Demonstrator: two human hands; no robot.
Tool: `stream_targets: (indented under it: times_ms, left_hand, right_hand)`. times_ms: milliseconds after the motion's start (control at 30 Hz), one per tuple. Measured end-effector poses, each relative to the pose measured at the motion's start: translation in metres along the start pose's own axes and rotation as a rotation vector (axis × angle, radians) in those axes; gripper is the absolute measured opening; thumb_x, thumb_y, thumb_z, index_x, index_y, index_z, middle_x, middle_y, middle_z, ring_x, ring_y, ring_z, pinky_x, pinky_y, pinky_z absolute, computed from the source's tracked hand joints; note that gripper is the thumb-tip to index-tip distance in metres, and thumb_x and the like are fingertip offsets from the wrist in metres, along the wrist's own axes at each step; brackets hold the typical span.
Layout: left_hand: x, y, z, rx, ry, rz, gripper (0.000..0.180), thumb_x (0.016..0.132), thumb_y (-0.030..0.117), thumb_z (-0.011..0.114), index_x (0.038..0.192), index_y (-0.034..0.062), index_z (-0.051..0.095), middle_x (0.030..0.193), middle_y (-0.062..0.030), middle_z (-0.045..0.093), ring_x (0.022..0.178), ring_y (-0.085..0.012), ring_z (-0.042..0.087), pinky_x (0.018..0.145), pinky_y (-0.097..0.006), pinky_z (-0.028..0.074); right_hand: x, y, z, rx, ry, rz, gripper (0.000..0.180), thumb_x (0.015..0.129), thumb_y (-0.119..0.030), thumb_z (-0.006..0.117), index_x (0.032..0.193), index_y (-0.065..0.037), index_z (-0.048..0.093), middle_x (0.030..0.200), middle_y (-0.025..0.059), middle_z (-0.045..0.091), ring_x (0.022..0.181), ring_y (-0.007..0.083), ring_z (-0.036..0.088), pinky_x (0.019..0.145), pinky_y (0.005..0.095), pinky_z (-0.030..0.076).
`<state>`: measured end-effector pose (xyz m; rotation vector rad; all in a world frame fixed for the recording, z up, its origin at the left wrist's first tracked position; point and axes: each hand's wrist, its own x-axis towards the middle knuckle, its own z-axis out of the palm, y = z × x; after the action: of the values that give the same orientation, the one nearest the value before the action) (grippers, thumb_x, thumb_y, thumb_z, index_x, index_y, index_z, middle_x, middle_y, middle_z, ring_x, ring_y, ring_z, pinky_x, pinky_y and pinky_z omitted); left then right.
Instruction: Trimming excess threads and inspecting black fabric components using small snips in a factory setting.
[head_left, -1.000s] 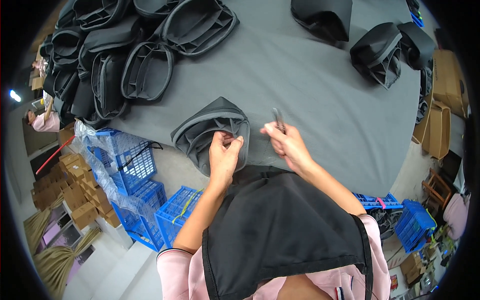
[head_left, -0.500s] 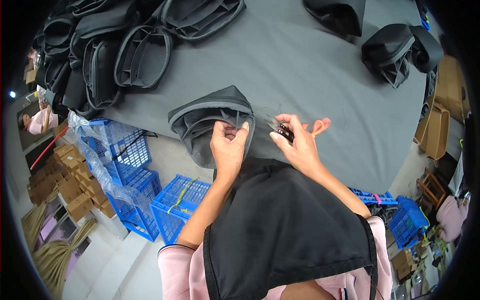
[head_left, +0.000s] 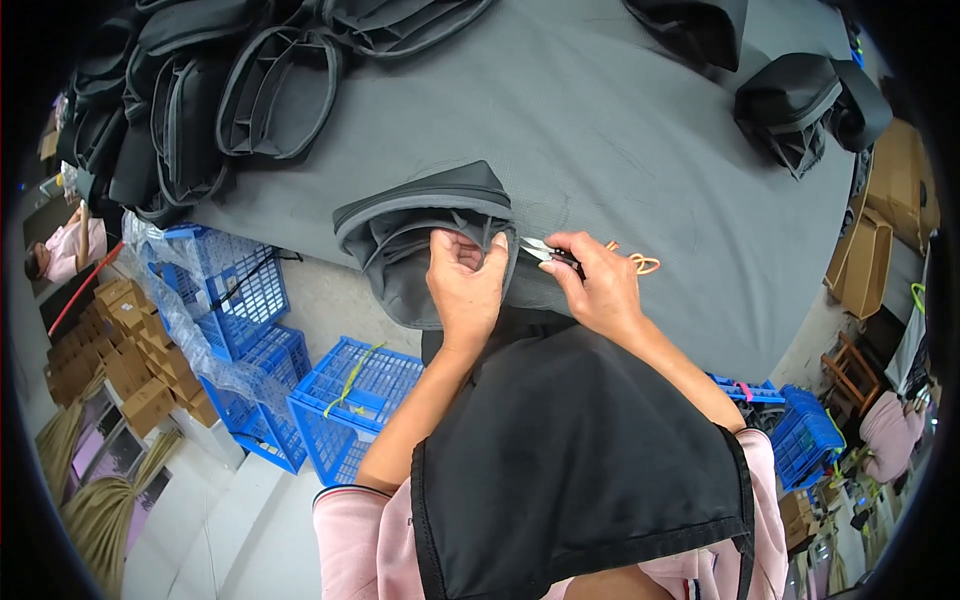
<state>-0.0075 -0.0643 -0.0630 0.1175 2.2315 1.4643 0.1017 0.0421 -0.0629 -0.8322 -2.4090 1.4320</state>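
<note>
A black fabric pouch (head_left: 395, 215) with a grey-trimmed, gaping top and inner dividers lies near the front edge of the table. My left hand (head_left: 467, 290) grips its right-hand rim, thumb and fingers pinched on the cloth. Closed around small thread snips (head_left: 545, 249) is my right hand (head_left: 605, 285). The snips' pale blades point left and reach the pouch's right edge, close to my left thumb. An orange cord loop (head_left: 645, 264) hangs from the snips beside my right hand.
Several similar black pouches (head_left: 280, 95) are heaped at the far left of the grey cloth-covered table (head_left: 640, 150). Another pouch (head_left: 790, 105) lies far right. Blue plastic crates (head_left: 355, 395) stand left below the table edge. Cardboard boxes and another person are further off.
My right hand has brought the snips left, so their blades now meet the pouch's edge. The orange loop has shifted. My left hand keeps its hold on the pouch.
</note>
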Motion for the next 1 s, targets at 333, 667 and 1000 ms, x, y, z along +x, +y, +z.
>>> stream_targets:
  times_ms: [333,667,1000]
  left_hand:
    - [-0.002,-0.006,0.000,-0.026,0.017,0.029,0.024,0.074,0.008,0.070,0.084,0.0010,0.050,0.073,-0.0045,0.057,0.062,-0.0097,0.051,0.061,-0.025,0.045]
    - [-0.001,-0.008,-0.001,-0.019,0.012,0.015,0.025,0.074,0.008,0.071,0.085,0.0008,0.049,0.073,-0.0046,0.057,0.062,-0.0101,0.051,0.061,-0.025,0.045]
    - [0.028,0.019,-0.023,-0.049,-0.284,-0.144,0.033,0.073,0.013,0.075,0.088,-0.0028,0.050,0.079,-0.0098,0.061,0.069,-0.0116,0.057,0.063,-0.024,0.047]
  right_hand:
    - [0.008,-0.014,-0.009,-0.312,-0.021,-0.243,0.020,0.075,-0.012,0.067,0.092,-0.005,0.059,0.075,0.0062,0.061,0.061,0.0236,0.060,0.053,0.0332,0.045]
    - [0.011,-0.019,-0.010,-0.405,-0.086,-0.250,0.020,0.075,-0.011,0.068,0.092,-0.005,0.060,0.073,0.0060,0.062,0.061,0.0226,0.061,0.054,0.0317,0.045]
    - [0.002,-0.009,-0.014,0.374,-0.068,0.222,0.019,0.078,-0.012,0.066,0.093,-0.002,0.061,0.080,0.0112,0.066,0.071,0.0212,0.065,0.065,0.0297,0.049]
